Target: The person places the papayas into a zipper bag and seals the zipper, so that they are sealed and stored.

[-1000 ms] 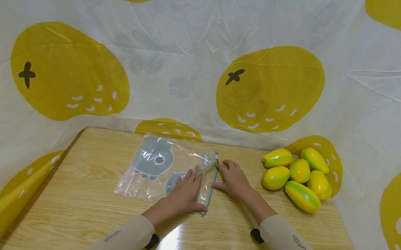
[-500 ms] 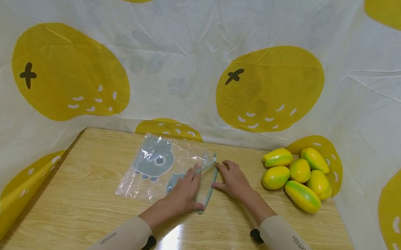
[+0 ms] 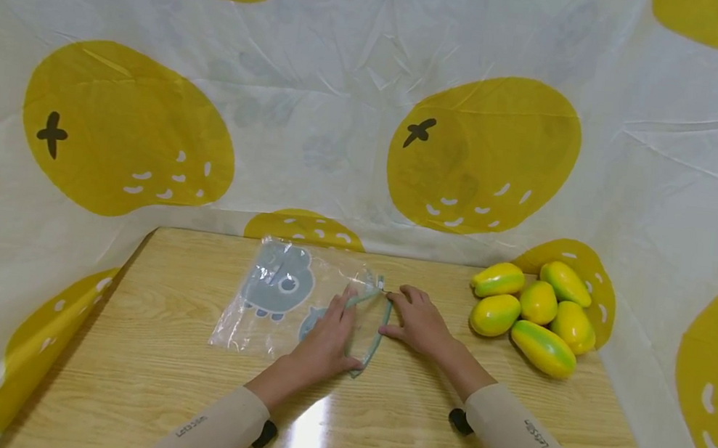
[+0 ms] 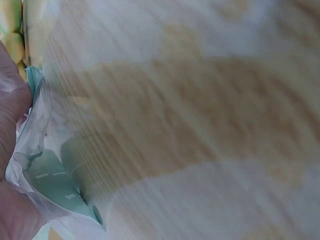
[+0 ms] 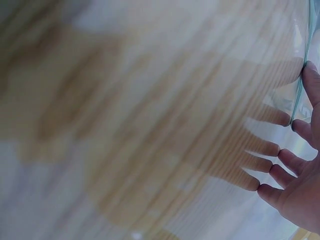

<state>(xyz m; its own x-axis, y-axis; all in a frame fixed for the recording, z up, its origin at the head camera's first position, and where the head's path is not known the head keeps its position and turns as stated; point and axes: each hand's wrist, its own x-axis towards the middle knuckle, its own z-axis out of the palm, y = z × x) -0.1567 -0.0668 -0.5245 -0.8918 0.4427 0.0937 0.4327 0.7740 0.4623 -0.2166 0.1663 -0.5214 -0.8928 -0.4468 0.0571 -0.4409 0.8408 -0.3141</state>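
A clear plastic zip bag (image 3: 279,281) with blue-green cartoon animals lies flat on the wooden table, its green-edged mouth facing right. My left hand (image 3: 323,341) rests over the mouth's left lip, fingers spread away from me, thumb near the mouth's front end. My right hand (image 3: 417,323) touches the green right lip (image 3: 384,325) with thumb and index finger; the right wrist view shows its other fingertips on the tabletop. Between the two lips, the mouth gapes. In the left wrist view, the bag's film (image 4: 55,180) bulges up beside the left hand (image 4: 12,110).
Several yellow-green, mango-like fruits (image 3: 537,303) sit in a cluster to the right of my right hand. A white cloth (image 3: 315,139) printed with big yellow fruits hangs behind the wooden table (image 3: 153,370) and along both sides.
My left hand has shifted slightly left, drawing the bag's left lip along. The gap between the two green lips has widened and the right lip now bows outward. My right hand has stayed in place.
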